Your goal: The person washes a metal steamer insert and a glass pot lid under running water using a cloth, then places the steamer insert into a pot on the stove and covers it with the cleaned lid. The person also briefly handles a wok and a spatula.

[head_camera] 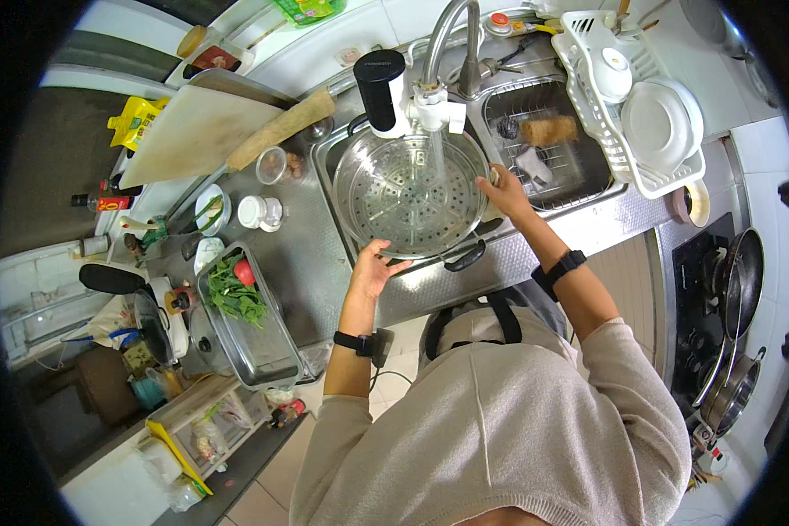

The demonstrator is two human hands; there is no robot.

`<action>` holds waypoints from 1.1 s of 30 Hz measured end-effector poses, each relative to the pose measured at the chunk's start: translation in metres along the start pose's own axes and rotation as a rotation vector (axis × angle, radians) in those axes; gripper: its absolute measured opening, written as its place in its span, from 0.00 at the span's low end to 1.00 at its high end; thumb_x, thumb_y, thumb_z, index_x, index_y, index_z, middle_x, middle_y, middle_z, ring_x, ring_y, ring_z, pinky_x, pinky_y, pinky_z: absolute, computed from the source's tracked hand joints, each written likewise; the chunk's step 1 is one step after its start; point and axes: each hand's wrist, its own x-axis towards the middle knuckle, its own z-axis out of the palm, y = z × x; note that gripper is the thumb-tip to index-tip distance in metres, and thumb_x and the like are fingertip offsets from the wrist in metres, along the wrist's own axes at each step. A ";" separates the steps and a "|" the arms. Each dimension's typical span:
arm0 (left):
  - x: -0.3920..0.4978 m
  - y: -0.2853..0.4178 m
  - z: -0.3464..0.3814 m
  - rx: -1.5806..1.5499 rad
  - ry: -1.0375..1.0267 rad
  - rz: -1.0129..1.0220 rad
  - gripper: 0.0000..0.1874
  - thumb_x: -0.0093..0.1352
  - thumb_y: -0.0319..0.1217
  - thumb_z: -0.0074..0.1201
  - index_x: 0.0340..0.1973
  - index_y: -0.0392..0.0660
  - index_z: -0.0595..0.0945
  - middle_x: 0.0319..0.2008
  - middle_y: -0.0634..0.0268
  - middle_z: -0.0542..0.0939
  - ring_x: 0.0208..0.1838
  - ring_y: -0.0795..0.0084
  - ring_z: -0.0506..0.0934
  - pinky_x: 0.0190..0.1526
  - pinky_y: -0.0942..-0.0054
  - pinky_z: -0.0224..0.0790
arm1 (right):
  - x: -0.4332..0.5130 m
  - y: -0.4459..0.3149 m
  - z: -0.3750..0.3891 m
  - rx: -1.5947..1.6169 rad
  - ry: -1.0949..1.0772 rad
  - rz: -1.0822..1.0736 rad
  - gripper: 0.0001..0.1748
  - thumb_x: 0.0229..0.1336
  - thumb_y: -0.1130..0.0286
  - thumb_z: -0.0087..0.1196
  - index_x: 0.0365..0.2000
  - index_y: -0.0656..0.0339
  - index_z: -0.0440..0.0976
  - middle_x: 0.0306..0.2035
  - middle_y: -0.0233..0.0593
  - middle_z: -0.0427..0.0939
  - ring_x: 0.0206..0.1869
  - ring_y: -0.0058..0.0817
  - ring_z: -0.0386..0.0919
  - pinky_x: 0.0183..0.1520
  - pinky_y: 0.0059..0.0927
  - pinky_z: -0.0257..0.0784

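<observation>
A round stainless-steel steamer pan with a perforated bottom is over the left sink basin. Water runs into it from the tap's white filter head. My right hand grips the pan's right side, thumb over the rim; a small pale part shows beside the fingers. My left hand is at the near-left rim, fingers apart, fingertips at the edge. Whether it bears any weight is unclear. A black handle sticks out below the near rim, and another black handle shows at the far left.
The right basin holds a wire rack with a brown scrubber. A white dish rack with bowls stands right. Left are a cutting board, a jar and a metal tray with greens. A stove is far right.
</observation>
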 end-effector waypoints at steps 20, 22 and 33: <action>-0.008 -0.007 0.024 0.280 -0.063 0.177 0.36 0.53 0.22 0.50 0.57 0.48 0.55 0.48 0.60 0.63 0.51 0.59 0.66 0.44 0.50 0.69 | -0.014 -0.024 0.029 -0.761 -0.469 -0.352 0.41 0.49 0.58 0.55 0.61 0.53 0.49 0.63 0.61 0.43 0.62 0.60 0.48 0.61 0.49 0.51; -0.009 -0.010 0.025 0.257 -0.065 0.166 0.36 0.53 0.21 0.49 0.57 0.48 0.56 0.48 0.60 0.63 0.50 0.59 0.67 0.42 0.51 0.70 | -0.013 -0.008 0.036 -0.942 -0.453 -0.444 0.39 0.48 0.60 0.54 0.60 0.53 0.51 0.63 0.59 0.42 0.61 0.59 0.50 0.61 0.50 0.51; -0.014 -0.012 0.040 0.263 -0.073 0.246 0.36 0.51 0.20 0.49 0.56 0.49 0.58 0.44 0.62 0.67 0.46 0.64 0.70 0.40 0.64 0.70 | -0.009 -0.057 0.095 -1.301 -0.311 -0.910 0.30 0.45 0.66 0.49 0.53 0.64 0.64 0.60 0.46 0.56 0.62 0.52 0.51 0.63 0.48 0.45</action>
